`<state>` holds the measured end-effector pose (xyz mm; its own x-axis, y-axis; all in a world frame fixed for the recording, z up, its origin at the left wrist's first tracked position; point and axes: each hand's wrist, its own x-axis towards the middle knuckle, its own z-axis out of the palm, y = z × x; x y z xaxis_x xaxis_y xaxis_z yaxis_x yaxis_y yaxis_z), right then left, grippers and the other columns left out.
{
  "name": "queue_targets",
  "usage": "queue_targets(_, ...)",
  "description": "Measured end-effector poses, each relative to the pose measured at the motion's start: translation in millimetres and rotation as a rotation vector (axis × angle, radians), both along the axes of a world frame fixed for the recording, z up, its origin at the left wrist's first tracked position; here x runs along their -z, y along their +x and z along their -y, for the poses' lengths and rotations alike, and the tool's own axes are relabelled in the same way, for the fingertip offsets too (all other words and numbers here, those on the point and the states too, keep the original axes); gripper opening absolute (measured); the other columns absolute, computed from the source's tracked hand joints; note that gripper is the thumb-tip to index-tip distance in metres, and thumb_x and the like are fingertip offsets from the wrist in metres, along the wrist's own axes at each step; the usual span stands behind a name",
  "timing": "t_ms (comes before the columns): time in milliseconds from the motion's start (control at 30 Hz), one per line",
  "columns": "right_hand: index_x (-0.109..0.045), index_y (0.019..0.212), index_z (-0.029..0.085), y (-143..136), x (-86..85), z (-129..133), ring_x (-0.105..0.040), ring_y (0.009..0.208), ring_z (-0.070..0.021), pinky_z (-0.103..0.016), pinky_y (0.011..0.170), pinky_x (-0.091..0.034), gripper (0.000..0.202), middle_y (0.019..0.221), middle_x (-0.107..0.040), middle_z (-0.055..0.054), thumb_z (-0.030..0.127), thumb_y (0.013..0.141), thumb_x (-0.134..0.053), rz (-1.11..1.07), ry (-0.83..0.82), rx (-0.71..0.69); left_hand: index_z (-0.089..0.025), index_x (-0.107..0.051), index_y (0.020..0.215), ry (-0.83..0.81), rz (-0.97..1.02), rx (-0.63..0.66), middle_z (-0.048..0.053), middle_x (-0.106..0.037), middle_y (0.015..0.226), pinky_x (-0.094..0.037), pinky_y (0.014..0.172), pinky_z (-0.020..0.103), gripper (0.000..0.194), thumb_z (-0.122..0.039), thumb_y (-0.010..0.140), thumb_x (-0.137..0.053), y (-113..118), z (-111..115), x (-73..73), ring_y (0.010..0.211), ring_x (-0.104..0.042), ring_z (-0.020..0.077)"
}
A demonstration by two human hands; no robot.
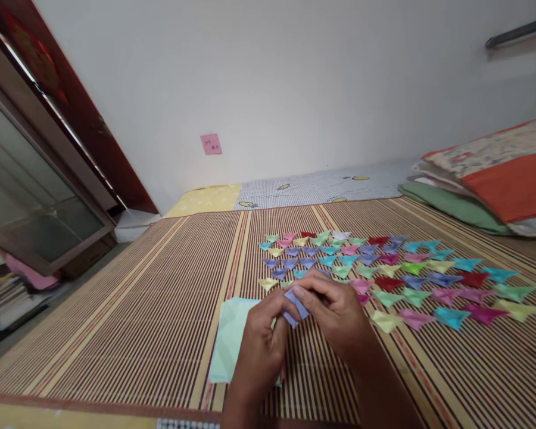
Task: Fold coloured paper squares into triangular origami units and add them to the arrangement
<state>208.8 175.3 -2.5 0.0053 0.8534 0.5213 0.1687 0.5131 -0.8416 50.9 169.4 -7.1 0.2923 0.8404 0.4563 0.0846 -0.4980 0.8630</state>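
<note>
Between my two hands is a small folded piece of purple paper [296, 308], held above the striped mat. My left hand [265, 333] pinches its left side with bent fingers. From the right, my right hand [337, 307] grips the upper edge, its thumb lying on the paper. Part of the paper is hidden behind the fingers. Under and beside my left hand lies a stack of pale green paper sheets [230, 339]. Beyond and to the right of my hands, several rows of small folded paper pieces [451, 317] in many colours lie on the mat.
The striped bamboo mat [161, 310] covers the bed up to a patterned sheet [290, 193] by the wall. Folded bedding [495, 179] is piled at the right. A pink note [211, 144] sticks to the wall. Books [4, 301] stand at the far left, below a glass-panelled door [36, 196].
</note>
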Motion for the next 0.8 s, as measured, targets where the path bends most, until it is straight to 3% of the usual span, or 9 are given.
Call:
queue_targets(67, -0.081, 0.093, 0.024, 0.8, 1.5, -1.7, -0.063, 0.079, -0.0199, -0.033, 0.069, -0.047, 0.019, 0.081, -0.067, -0.002, 0.026, 0.097, -0.062, -0.02, 0.006, 0.037, -0.024, -0.064, 0.104, -0.163, 0.117, 0.033, 0.004, -0.069, 0.089, -0.047, 0.072, 0.026, 0.015, -0.015, 0.094, -0.056, 0.0, 1.3, 0.7, 0.079, -0.063, 0.0175)
queue_targets(167, -0.079, 0.09, 0.023, -0.5, 1.7, -2.3, -0.062, 0.075, -0.0192, -0.031, 0.066, -0.046, 0.018, 0.08, -0.065, -0.002, 0.026, 0.097, -0.063, -0.027, 0.002, 0.08, -0.023, -0.053, 0.126, -0.35, 0.253, 0.07, 0.004, -0.072, 0.089, -0.05, 0.073, 0.027, 0.035, -0.028, 0.093, -0.065, 1.2, 0.4, 0.7, 0.079, -0.066, 0.0176)
queue_targets(233, -0.079, 0.088, 0.023, -3.3, 0.9, -1.4, -0.062, 0.075, -0.0193, -0.032, 0.067, -0.047, 0.019, 0.08, -0.065, -0.002, 0.026, 0.097, -0.062, -0.009, 0.0, 0.071, -0.019, -0.06, 0.12, -0.39, 0.233, 0.023, 0.004, -0.073, 0.085, -0.051, 0.071, 0.027, 0.031, -0.037, 0.095, -0.064, 3.1, -2.0, 1.2, 0.075, -0.067, 0.0173)
queue_targets(367, -0.078, 0.087, 0.022, -8.7, 2.0, -0.1, -0.064, 0.074, -0.0192, -0.031, 0.065, -0.049, 0.022, 0.083, -0.064, -0.003, 0.029, 0.098, -0.06, -0.01, -0.067, -0.007, -0.012, -0.071, 0.108, -0.427, 0.173, 0.068, 0.006, -0.074, 0.073, -0.052, 0.058, 0.027, 0.035, -0.044, 0.097, -0.061, 6.3, -6.3, 4.1, 0.057, -0.068, 0.0178)
queue_targets(600, -0.08, 0.109, 0.026, -6.4, 6.0, -1.4, -0.066, 0.088, -0.0202, -0.033, 0.077, -0.051, 0.021, 0.095, -0.067, -0.004, 0.026, 0.096, -0.063, -0.028, -0.09, -0.087, -0.011, -0.076, 0.099, -0.434, 0.216, 0.054, 0.007, -0.076, 0.069, -0.052, 0.055, 0.025, 0.037, -0.047, 0.093, -0.067, 5.3, -5.4, 4.0, 0.054, -0.072, 0.0186)
queue_targets(800, -0.079, 0.096, 0.021, -9.0, -0.9, 2.7, -0.064, 0.077, -0.0171, -0.03, 0.066, -0.049, 0.02, 0.091, -0.066, -0.004, 0.025, 0.097, -0.06, -0.045, -0.087, -0.063, -0.012, -0.077, 0.1, -0.471, 0.217, 0.099, 0.008, -0.078, 0.072, -0.052, 0.054, 0.025, 0.038, -0.048, 0.09, -0.072, 4.9, -5.6, -0.4, 0.054, -0.071, 0.0187)
